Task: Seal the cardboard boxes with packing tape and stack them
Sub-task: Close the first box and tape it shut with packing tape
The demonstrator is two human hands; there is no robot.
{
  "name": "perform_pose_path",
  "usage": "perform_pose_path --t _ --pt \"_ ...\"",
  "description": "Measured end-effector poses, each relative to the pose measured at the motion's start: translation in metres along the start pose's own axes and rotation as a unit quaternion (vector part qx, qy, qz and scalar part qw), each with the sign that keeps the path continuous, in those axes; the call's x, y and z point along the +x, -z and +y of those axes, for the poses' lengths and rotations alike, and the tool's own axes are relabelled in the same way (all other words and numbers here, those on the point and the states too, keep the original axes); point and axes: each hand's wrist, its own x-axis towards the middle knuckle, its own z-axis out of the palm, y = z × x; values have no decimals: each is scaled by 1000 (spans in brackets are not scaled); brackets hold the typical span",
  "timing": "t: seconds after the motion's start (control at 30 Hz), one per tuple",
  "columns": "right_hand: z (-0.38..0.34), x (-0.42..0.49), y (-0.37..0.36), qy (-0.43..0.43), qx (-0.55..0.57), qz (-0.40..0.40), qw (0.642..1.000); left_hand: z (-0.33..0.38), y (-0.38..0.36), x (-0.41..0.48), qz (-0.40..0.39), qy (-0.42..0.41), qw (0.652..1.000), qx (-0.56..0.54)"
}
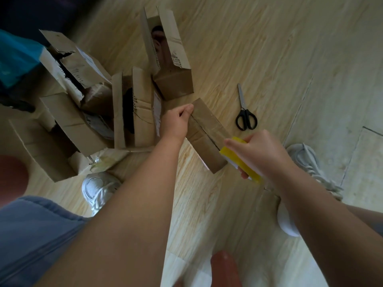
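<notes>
You seem to be taping the small box [210,124] on the floor [269,48]: your left hand [178,121] grips its far end, your right hand [261,154] curls round the tape roll [227,154] at the near end, so next probably pull tape along the seam [204,130].

yellow tape roll [240,162], black scissors [246,119]

Left hand [178,121] outstretched, curled in grip; right hand [259,154] curled, nearer body.
</notes>
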Motion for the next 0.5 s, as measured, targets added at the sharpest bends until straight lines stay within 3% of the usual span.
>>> perform_pose_path --t 0.1,0.27,0.5 --pt "13 -3 1 -10 -70 11 997 1 -1 -5 10 5 1000 10" --pt "37 0 -9 -50 -40 -14 998 1 -4 -7 27 18 999 25" --pt "60 5 -26 -61 -78 45 994 -3 -4 -10 23 7 999 49"
